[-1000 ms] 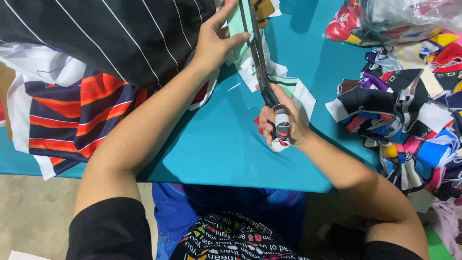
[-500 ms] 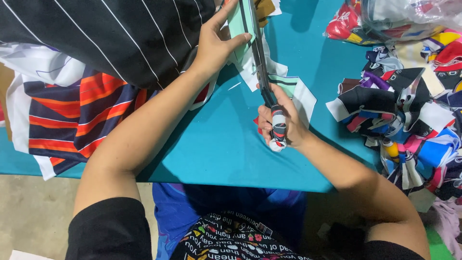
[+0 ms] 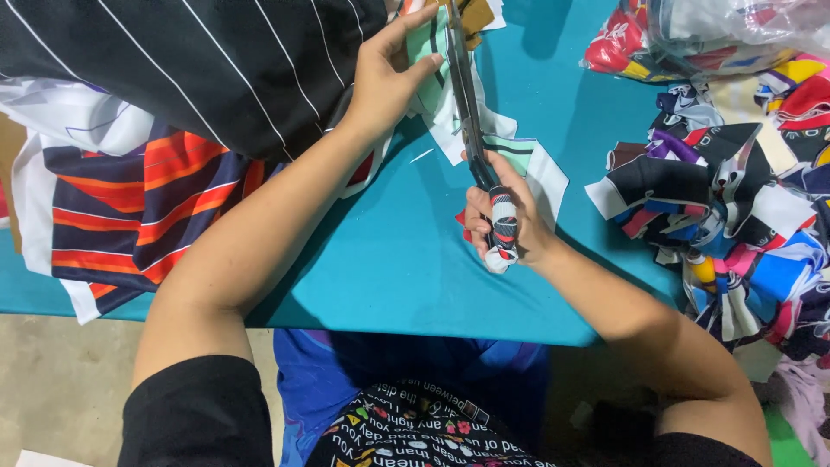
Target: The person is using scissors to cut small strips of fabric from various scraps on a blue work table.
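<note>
My right hand (image 3: 504,218) grips the cloth-wrapped handles of long dark scissors (image 3: 468,104), whose blades point away from me and lie along a printed fabric piece (image 3: 450,112) of mint, white and brown. My left hand (image 3: 385,78) presses and pinches that fabric piece just left of the blades, at the edge of a black cloth with thin white stripes (image 3: 199,60). Both hands work over a teal table (image 3: 389,259).
A navy, orange and red striped fabric (image 3: 130,207) lies at the left under the black cloth. A heap of colourful fabric scraps (image 3: 735,216) fills the right side, with a clear plastic bag (image 3: 735,30) of cloth behind it. The table's near edge is by my lap.
The scissors and my right hand have crept slightly forward along the fabric. My left hand keeps its hold with little shift.
</note>
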